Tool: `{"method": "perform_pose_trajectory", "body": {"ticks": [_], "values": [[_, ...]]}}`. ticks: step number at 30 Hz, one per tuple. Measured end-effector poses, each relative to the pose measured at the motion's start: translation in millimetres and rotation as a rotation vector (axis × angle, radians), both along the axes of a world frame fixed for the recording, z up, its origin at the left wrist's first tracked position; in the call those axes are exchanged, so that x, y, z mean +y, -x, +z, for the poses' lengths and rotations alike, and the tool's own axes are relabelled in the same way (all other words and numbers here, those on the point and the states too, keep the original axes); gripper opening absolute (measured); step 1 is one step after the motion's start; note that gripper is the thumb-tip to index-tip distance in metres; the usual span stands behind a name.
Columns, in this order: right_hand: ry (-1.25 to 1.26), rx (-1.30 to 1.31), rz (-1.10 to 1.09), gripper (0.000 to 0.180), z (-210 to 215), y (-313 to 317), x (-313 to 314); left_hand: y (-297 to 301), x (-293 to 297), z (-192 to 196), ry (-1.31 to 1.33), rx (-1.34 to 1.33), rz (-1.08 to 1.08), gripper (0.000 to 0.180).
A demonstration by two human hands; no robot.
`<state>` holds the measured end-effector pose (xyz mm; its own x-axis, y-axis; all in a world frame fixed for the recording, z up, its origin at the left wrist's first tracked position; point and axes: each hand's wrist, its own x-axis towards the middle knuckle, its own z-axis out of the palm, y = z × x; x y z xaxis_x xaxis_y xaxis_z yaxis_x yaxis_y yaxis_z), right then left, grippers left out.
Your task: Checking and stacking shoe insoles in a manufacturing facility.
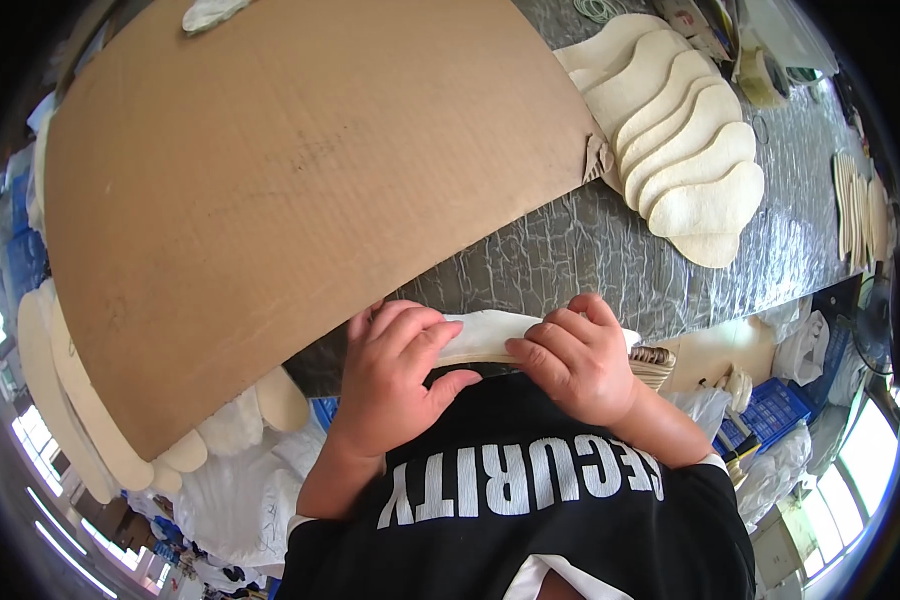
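A person at a grey table (570, 250) grips a pale insole (485, 335) at the near edge, left hand (390, 375) and right hand (575, 360) both closed on it. Cardboard (300, 180) lies at eleven o'clock; stacked insoles (690, 150) at one o'clock.

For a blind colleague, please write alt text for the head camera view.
Both hands, left hand and right hand, grip a pale, flat insole-shaped piece at the near edge of a grey crackle-patterned table. A large brown cardboard sheet covers the table's left part, and a fanned row of pale insole-shaped pieces lies at the right.
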<state>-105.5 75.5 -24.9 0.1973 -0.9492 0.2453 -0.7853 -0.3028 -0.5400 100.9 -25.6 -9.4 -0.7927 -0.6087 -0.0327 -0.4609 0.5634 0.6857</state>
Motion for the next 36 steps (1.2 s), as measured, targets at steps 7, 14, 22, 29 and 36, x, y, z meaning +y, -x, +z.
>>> {"method": "perform_pose_trajectory", "body": {"ticks": [7,14,22,29,36], "values": [[0.034,-0.001,0.026,0.027,0,-3,6,4,4,-8,-0.133,-0.039,-0.076,0.032],[0.03,0.016,0.024,0.03,-3,-5,12,5,5,-13,-0.263,-0.061,-0.081,0.027],[-0.34,-0.069,-0.097,0.032,7,-7,2,8,9,-15,-0.27,-0.101,-0.068,0.027],[-0.364,-0.072,-0.073,0.02,4,-13,5,4,15,-19,-0.296,-0.071,-0.058,0.025],[-0.41,-0.03,-0.108,0.018,1,2,-8,9,10,-12,-0.113,-0.108,0.053,0.035]]}}
